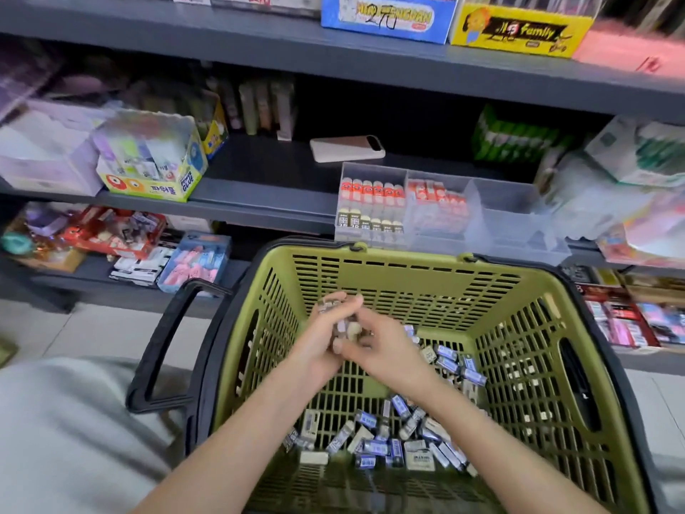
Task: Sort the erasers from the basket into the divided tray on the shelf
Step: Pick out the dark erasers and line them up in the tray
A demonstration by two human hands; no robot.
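A green basket (407, 280) with black handles stands below the shelf. Many small erasers (385, 439) in blue-and-white and pale wrappers lie loose on its floor. Over the basket's middle, my left hand (318, 343) and my right hand (385, 350) meet, both curled round a small bunch of erasers (346, 326) held between them. On the shelf edge behind the basket sits a clear divided tray (519, 217). Its left compartment holds rows of red-and-white erasers, the middle one holds more of them, and the right one looks bare.
A phone (346, 148) lies on the dark shelf behind the tray. A glue box (152, 161) stands at the left, green packs (515, 137) at the right. Boxes line the upper shelf, and more stationery fills the lower shelf.
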